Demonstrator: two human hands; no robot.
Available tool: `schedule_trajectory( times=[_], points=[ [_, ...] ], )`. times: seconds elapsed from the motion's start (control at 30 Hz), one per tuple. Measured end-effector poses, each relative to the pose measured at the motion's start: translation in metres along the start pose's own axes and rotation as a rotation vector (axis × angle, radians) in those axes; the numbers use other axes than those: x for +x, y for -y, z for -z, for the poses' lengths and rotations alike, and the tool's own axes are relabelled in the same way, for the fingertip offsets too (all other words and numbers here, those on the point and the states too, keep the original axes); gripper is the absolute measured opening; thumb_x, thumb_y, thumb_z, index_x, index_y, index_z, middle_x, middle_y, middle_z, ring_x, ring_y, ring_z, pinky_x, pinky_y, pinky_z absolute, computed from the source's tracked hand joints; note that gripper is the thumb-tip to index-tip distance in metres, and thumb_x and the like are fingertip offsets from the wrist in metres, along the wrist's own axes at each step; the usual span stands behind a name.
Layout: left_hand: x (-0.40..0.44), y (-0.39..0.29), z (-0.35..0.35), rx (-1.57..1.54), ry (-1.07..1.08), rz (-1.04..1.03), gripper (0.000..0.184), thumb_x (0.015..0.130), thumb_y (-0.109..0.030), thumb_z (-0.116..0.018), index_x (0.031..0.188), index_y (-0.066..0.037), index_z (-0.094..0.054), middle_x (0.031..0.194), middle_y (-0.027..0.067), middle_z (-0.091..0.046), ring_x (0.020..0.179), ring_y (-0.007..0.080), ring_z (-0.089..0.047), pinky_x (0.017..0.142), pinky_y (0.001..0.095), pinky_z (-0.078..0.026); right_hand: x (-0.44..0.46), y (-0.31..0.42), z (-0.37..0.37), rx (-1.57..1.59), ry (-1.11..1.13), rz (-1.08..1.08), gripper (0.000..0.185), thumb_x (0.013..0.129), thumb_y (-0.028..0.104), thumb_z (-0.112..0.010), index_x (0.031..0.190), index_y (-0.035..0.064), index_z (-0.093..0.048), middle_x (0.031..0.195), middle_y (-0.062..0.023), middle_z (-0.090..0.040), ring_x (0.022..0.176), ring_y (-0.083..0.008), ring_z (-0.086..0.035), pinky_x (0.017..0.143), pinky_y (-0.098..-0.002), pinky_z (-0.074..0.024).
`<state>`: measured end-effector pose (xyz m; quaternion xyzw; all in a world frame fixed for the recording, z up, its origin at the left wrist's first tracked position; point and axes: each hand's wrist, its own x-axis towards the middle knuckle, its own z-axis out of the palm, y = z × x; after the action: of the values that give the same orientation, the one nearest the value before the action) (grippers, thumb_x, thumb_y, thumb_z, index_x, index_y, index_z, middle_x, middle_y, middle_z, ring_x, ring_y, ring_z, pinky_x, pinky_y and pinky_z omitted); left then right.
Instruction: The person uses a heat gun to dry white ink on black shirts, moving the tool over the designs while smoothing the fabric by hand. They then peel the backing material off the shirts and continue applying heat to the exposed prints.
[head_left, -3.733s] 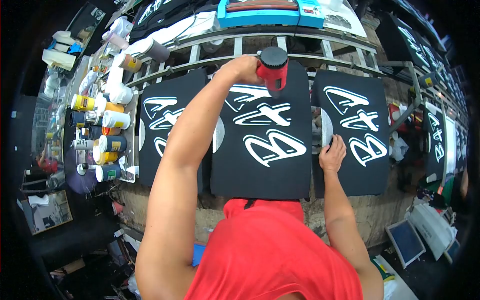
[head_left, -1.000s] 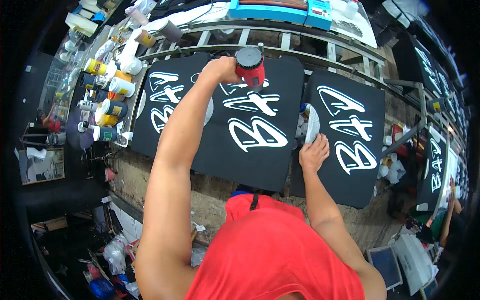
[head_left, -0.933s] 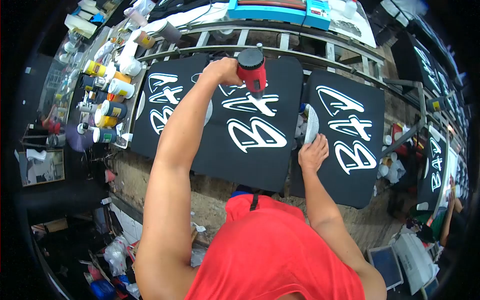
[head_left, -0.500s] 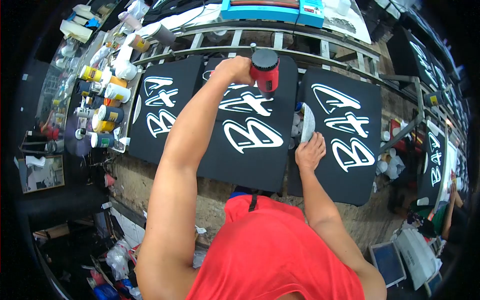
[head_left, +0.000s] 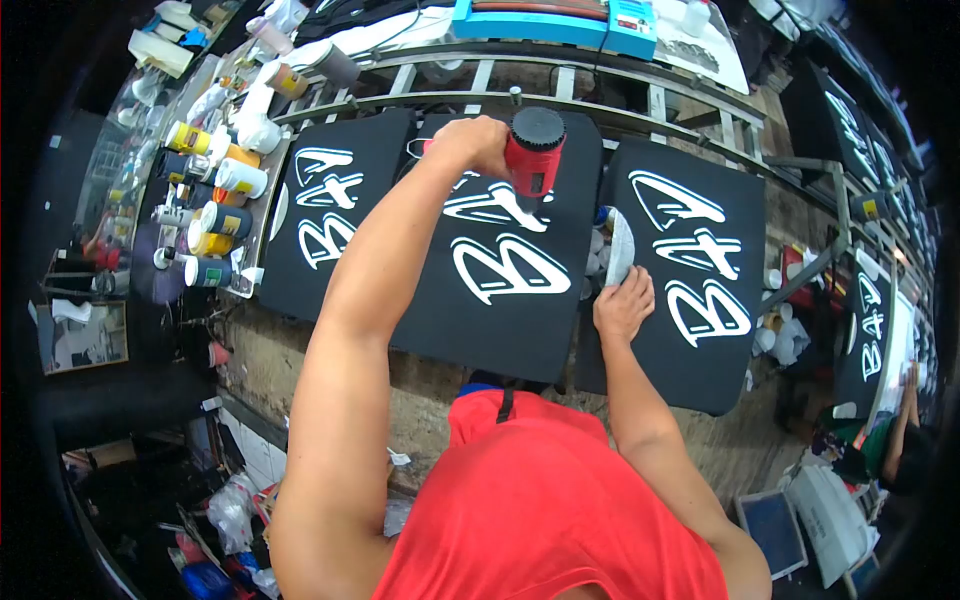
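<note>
My left hand [head_left: 478, 143] is closed around a red heat gun [head_left: 533, 150] with a black round back end. Its nozzle points down over the white lettering [head_left: 510, 270] on the middle black printed fabric panel [head_left: 440, 345]; the grip is mostly hidden by my hand. My right hand [head_left: 624, 303] lies on the left edge of the right black panel [head_left: 620, 380], its fingers extended. Just beyond the fingertips is a whitish, curved flap [head_left: 620, 250], beside the gap between the two panels.
A third printed black panel [head_left: 290, 275] lies to the left. Paint jars and bottles [head_left: 228, 220] crowd the left side. Metal rails [head_left: 440, 100] run behind the panels, with a blue machine [head_left: 555, 32] beyond. At far right, a co-worker's arm [head_left: 900, 430] reaches toward other panels.
The heat gun in my left hand has shifted slightly, its nozzle still above the middle panel's lettering. My right hand stays at the right panel's edge. The view has shifted a little.
</note>
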<state>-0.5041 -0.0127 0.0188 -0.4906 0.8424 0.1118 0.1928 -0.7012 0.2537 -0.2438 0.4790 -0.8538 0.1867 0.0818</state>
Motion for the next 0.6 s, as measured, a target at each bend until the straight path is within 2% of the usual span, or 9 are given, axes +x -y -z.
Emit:
schedule_trajectory(
  times=[0.13,0.2,0.33,0.4,0.6],
  points=[
    [-0.003,0.023,-0.009,-0.013,-0.121,-0.005,0.043,0.069,-0.041,-0.077,0.1,-0.01,-0.077,0.105,0.0186,-0.075,0.099,0.0346,-0.073,0.087,0.0444,-0.059,-0.001,0.0,-0.001,0.004,0.002,0.0,0.05,0.088,0.022,-0.057,0.134,0.0048,-0.053,0.143,-0.0103,-0.05,0.135,-0.0326,-0.045,0.112,-0.0499,-0.0339],
    [-0.003,0.034,-0.01,-0.045,-0.014,0.042,0.045,0.069,-0.04,-0.078,0.102,-0.011,-0.077,0.106,0.0181,-0.075,0.1,0.0345,-0.072,0.088,0.0448,-0.059,-0.001,0.0,0.0,-0.002,-0.003,0.004,0.05,0.088,0.022,-0.057,0.134,0.0049,-0.053,0.143,-0.0103,-0.05,0.135,-0.0325,-0.045,0.112,-0.0499,-0.0342],
    [-0.007,0.048,-0.018,-0.002,-0.057,0.127,0.047,0.068,-0.04,-0.078,0.104,-0.011,-0.076,0.107,0.0181,-0.075,0.101,0.0344,-0.072,0.09,0.0447,-0.058,-0.001,0.0,-0.001,-0.015,-0.011,0.01,0.05,0.088,0.022,-0.056,0.134,0.005,-0.054,0.143,-0.0103,-0.051,0.135,-0.0323,-0.046,0.111,-0.0499,-0.0351],
    [-0.014,0.055,-0.016,-0.022,-0.009,0.135,0.047,0.069,-0.041,-0.082,0.107,-0.013,-0.077,0.11,0.013,-0.076,0.103,0.0316,-0.073,0.091,0.0429,-0.058,-0.001,0.0,-0.002,-0.018,-0.018,0.014,0.05,0.088,0.022,-0.056,0.134,0.005,-0.054,0.143,-0.0103,-0.051,0.135,-0.0321,-0.046,0.111,-0.0498,-0.0354],
    [-0.03,0.075,-0.026,-0.039,-0.006,0.185,0.05,0.07,-0.039,-0.081,0.112,-0.014,-0.076,0.115,0.0142,-0.074,0.108,0.0312,-0.071,0.095,0.043,-0.056,-0.001,0.001,-0.002,-0.019,-0.024,0.019,0.05,0.087,0.022,-0.056,0.134,0.0053,-0.054,0.142,-0.0098,-0.051,0.134,-0.0317,-0.047,0.11,-0.0498,-0.0361]
  ],
)
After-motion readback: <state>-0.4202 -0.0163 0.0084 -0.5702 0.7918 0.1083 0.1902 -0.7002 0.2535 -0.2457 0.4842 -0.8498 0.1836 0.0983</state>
